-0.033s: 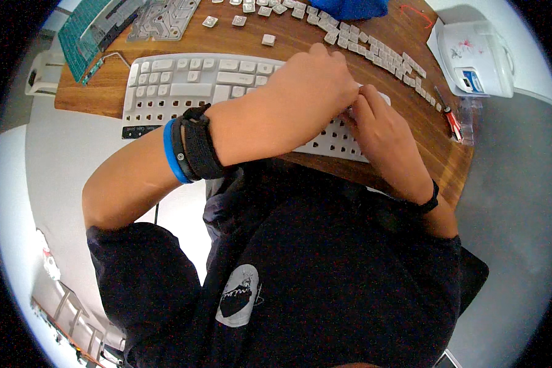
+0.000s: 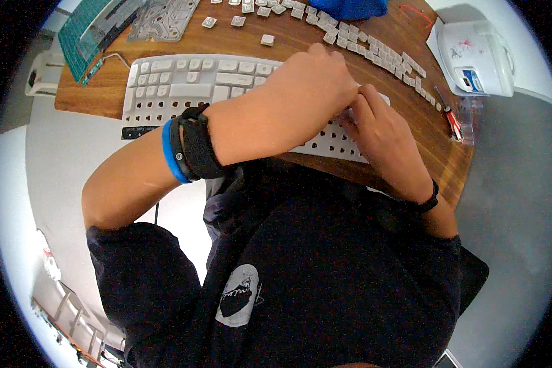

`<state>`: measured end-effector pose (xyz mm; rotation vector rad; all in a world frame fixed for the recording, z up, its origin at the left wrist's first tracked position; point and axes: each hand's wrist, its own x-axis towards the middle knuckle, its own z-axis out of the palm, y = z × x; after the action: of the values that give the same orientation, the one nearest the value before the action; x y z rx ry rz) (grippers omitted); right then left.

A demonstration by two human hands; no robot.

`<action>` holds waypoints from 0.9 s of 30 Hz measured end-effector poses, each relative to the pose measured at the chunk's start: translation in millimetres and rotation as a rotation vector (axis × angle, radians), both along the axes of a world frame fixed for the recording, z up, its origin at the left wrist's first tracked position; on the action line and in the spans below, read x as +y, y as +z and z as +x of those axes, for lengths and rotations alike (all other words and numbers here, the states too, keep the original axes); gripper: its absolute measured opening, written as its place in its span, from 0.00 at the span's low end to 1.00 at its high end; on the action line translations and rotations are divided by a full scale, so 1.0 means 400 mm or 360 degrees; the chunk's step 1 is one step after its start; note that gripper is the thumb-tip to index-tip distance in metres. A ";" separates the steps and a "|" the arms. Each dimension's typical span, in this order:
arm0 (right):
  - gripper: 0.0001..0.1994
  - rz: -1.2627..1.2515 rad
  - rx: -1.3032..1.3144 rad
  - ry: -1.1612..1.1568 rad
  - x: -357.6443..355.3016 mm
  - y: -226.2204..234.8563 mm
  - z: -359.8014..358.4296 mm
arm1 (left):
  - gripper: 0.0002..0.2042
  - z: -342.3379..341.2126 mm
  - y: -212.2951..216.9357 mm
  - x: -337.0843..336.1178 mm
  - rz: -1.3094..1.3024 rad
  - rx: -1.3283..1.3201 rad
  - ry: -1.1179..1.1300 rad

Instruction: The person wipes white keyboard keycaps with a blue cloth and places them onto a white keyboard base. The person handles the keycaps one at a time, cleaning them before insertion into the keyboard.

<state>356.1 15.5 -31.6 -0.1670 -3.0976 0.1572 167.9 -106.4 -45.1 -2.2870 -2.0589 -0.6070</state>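
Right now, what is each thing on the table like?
Keyboard: many keys missing, holes bare.
Loose keycaps: off, lined up on the wooden table.
Left hand: fingers bent, on the keyboard.
Right hand: pressing the keyboard.
Blue cloth: bunched up.

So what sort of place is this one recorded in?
Probably a small repair or hobby desk: a wooden table holds a white keyboard with many keys off, loose keycaps in rows and a bare membrane sheet.

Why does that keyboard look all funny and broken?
The white keyboard has many bare holes where keys are missing. Loose keycaps lie in rows on the wooden table. Both hands, left hand and right hand, press on it.
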 end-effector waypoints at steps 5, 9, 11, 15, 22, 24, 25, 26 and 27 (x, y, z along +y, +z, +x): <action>0.15 -0.0151 0.0019 0.0018 0.006 0.007 -0.006 | 0.08 -0.004 0.015 -0.002 -0.0095 -0.0033 -0.0013; 0.17 -0.0081 -0.0187 -0.0065 -0.005 0.004 -0.005 | 0.06 0.001 -0.013 0.006 0.0025 -0.0022 0.0015; 0.12 -0.0022 -0.0099 0.0044 -0.012 -0.001 -0.001 | 0.06 -0.001 -0.017 0.006 0.0021 -0.0010 0.0013; 0.12 0.0003 -0.0008 0.0158 -0.009 -0.023 0.004 | 0.09 -0.007 -0.003 0.006 -0.0092 0.0061 -0.0022; 0.16 0.0148 -0.0007 0.0295 -0.007 -0.037 -0.006 | 0.13 0.000 0.008 -0.010 -0.0124 0.0135 -0.0024; 0.17 0.0122 0.0001 0.0310 -0.009 -0.030 -0.009 | 0.13 0.000 -0.005 -0.008 -0.0118 0.0095 -0.0026; 0.17 0.0129 -0.0015 0.0316 -0.010 -0.029 -0.010 | 0.14 0.001 -0.009 -0.007 -0.0114 0.0075 -0.0027; 0.17 0.0136 -0.0031 0.0322 -0.010 -0.028 -0.009 | 0.13 0.002 -0.010 -0.009 -0.0119 0.0068 -0.0019; 0.17 0.0145 -0.0047 0.0326 -0.010 -0.028 -0.008 | 0.13 0.004 -0.009 -0.009 -0.0123 0.0061 -0.0013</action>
<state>353.0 11.7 -42.9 0.1526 -3.1373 0.0191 169.5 -110.1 -48.6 -2.3296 -2.0928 -0.4879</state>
